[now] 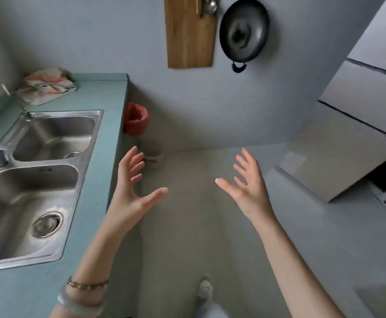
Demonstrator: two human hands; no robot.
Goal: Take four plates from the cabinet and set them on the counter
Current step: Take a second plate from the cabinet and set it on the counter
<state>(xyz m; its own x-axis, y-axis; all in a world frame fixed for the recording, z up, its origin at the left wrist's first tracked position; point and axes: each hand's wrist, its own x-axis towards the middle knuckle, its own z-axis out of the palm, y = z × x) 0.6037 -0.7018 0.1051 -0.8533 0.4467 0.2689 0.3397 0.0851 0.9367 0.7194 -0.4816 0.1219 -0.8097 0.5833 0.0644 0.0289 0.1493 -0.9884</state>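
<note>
- Left hand (130, 198) and right hand (248, 189): both raised over the floor, fingers (135, 160) spread, holding nothing.
- Plates: none in view; presumably inside the cabinet (357, 125) at right, doors shut.
- Bench (109, 125) at left, teal, with sink (49, 180); bare strip beside the sink is narrow.
- Recommended: turn right, open the cabinet first, support the plates from beneath with both hands, and set them down well clear of the bench edge.

Right of the counter (109, 125) we have bare floor (187, 214) with room to pass. A red bin (135, 119) stands at the counter's far end; white cabinets (348, 138) close in well to its right.
</note>
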